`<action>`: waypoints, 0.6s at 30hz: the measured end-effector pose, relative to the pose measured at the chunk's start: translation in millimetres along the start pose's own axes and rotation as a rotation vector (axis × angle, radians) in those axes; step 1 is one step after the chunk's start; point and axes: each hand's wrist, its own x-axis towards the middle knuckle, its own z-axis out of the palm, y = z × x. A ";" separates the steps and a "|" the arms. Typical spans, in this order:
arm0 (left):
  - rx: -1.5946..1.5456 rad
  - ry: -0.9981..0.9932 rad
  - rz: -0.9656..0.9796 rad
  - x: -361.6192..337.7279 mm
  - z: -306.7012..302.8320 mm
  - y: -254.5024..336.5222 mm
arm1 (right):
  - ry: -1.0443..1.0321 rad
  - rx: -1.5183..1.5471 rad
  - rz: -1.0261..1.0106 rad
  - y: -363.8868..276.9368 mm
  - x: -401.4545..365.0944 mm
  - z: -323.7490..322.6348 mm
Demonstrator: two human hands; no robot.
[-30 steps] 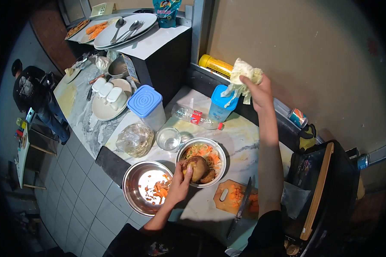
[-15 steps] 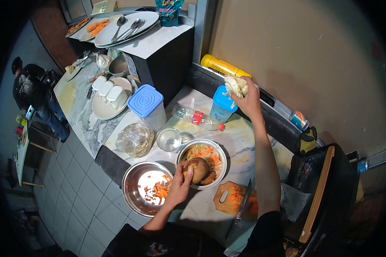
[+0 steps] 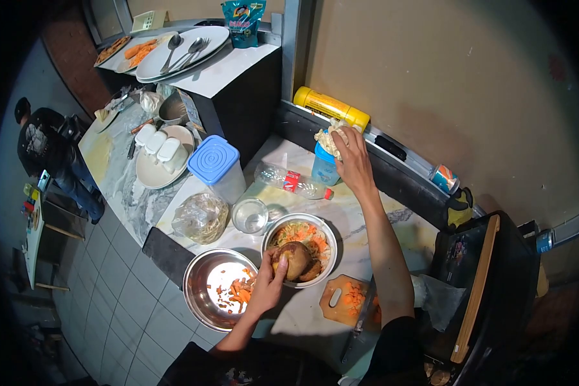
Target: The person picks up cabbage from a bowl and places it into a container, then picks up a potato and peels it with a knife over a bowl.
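My left hand (image 3: 269,283) is closed round a brown, round potato-like item (image 3: 293,260) over a white bowl (image 3: 332,243) of shredded vegetables. Up at the back, my right hand (image 3: 354,157) grips a pale, crumpled bundle (image 3: 330,139) just above a blue-lidded container (image 3: 326,168). Left of the white bowl, a steel bowl (image 3: 199,291) holds orange pieces. On a small cutting board (image 3: 331,307) lie chopped orange bits, with a knife (image 3: 360,321) across its right side.
A plastic bottle (image 3: 289,181), a glass (image 3: 249,216), a bag of sprouts (image 3: 200,217) and a blue-lidded tub (image 3: 216,168) stand behind the bowls. A yellow cylinder (image 3: 331,108) rests on the ledge. Another person (image 3: 51,148) stands at far left.
My right hand has moved left and slightly down with the pale bundle. The camera view has shifted a little. My left hand still holds the brown item.
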 end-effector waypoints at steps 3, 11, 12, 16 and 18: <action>-0.023 0.003 -0.009 1.1 -0.8 2.7 | 0.035 -0.048 -0.014 0.9 3.4 2.6; -0.005 0.002 0.016 -0.3 0.7 -0.9 | -0.048 -0.037 0.006 0.1 1.3 5.3; -0.006 -0.001 0.006 -0.5 0.3 0.8 | -0.049 -0.043 -0.005 -0.4 -0.1 4.2; -0.030 -0.013 0.000 0.6 0.4 0.8 | -0.091 -0.068 -0.022 2.0 -6.0 5.9; -0.055 -0.021 -0.006 0.5 1.0 -2.8 | -0.088 -0.016 -0.001 0.3 -9.3 3.5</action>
